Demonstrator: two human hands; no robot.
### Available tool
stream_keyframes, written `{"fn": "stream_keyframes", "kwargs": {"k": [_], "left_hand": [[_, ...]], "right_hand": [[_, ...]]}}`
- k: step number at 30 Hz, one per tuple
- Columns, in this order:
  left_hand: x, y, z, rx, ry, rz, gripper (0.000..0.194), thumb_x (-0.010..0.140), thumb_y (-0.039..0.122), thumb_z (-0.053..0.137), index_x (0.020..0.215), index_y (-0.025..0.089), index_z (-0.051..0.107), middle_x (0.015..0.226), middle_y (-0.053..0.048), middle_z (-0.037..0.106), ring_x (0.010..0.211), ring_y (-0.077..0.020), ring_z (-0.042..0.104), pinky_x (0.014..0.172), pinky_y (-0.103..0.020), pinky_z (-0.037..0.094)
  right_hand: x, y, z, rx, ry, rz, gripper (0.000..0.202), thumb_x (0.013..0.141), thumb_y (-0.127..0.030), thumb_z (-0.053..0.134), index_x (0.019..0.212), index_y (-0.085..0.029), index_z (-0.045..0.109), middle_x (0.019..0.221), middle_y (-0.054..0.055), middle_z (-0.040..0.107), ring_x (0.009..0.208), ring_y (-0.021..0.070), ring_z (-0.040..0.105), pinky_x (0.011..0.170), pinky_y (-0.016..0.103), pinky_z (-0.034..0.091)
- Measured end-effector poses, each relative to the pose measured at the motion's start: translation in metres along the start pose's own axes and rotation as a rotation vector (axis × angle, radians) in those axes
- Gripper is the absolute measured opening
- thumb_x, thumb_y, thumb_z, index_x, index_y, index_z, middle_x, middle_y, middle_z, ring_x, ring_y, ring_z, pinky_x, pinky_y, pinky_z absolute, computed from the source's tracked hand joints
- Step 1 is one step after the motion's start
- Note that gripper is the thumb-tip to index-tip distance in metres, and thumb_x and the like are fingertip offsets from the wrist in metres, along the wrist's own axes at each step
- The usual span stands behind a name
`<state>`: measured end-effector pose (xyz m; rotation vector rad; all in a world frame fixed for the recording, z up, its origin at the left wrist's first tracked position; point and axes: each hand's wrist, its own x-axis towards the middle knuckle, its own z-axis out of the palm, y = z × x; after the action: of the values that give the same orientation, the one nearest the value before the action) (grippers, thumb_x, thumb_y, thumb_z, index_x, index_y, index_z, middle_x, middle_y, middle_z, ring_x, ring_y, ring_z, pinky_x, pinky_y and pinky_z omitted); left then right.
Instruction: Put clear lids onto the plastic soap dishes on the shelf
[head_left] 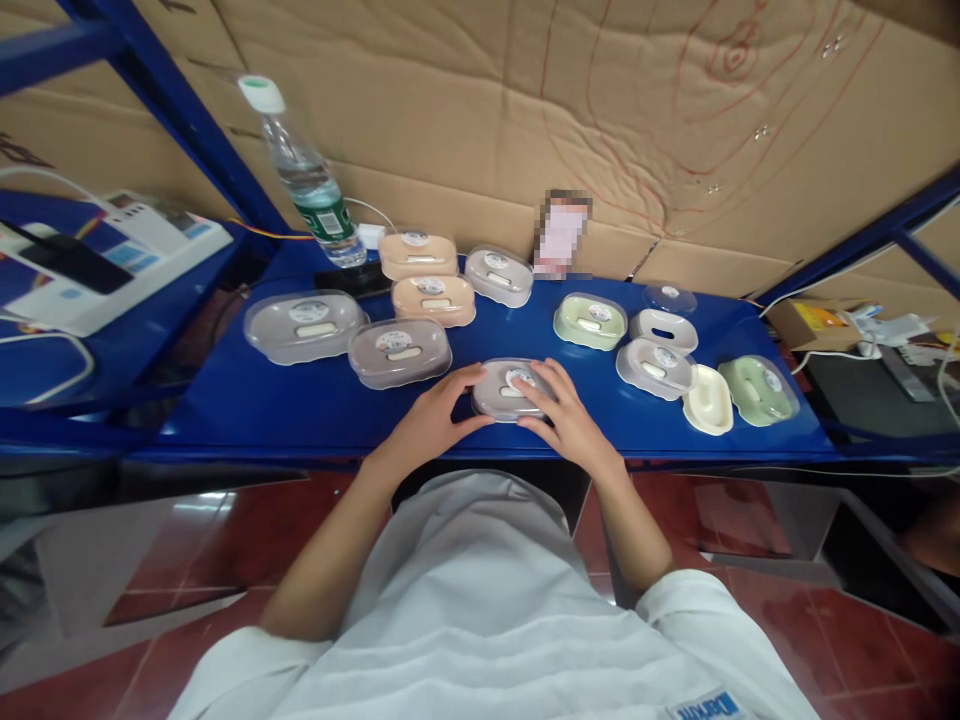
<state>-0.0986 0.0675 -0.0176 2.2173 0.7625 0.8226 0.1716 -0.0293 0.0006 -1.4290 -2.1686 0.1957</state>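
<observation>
A grey soap box (pixel 499 392) with a clear lid and a round sticker lies near the front edge of the blue table. My left hand (pixel 437 420) grips its left end, with the thumb at the near side and the fingers at the far corner. My right hand (pixel 568 415) holds the right end, its fingers spread over the lid and its thumb at the front. The two hands partly hide the box's ends. To the left of my left hand sits another lidded grey soap box (pixel 400 353).
More lidded soap boxes stand around: grey (pixel 306 327), peach (pixel 433 301) and green (pixel 590 321). At right are a cream tray (pixel 708 400), a white slotted insert (pixel 664 332) and a loose clear lid (pixel 670 298). A water bottle (pixel 315 190) and a propped, blurred-out phone (pixel 562 235) stand behind.
</observation>
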Motion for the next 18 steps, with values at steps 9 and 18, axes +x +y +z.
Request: {"fn": "stream_keyframes", "kwargs": {"k": [9,18], "left_hand": [[0.0,-0.001,0.007,0.101,0.003,0.009,0.067,0.096,0.056,0.077,0.15,0.027,0.048,0.164,-0.014,0.054,0.152,-0.0308,0.055,0.127,-0.053,0.047],[0.007,0.016,-0.018,0.27,0.171,-0.003,0.063,0.098,0.059,0.073,0.147,0.027,0.052,0.151,-0.012,0.066,0.141,-0.0323,0.065,0.12,-0.053,0.054]], "right_hand": [[-0.005,0.0,0.002,0.149,0.006,0.046,0.089,0.108,-0.047,0.064,0.176,-0.044,0.006,0.185,0.0,-0.01,0.171,0.0352,0.001,0.135,0.063,0.025],[-0.01,0.017,0.006,0.366,0.206,0.121,0.081,0.112,-0.05,0.055,0.177,-0.039,0.008,0.185,0.006,0.005,0.171,0.0322,0.013,0.133,0.059,0.035]]}}
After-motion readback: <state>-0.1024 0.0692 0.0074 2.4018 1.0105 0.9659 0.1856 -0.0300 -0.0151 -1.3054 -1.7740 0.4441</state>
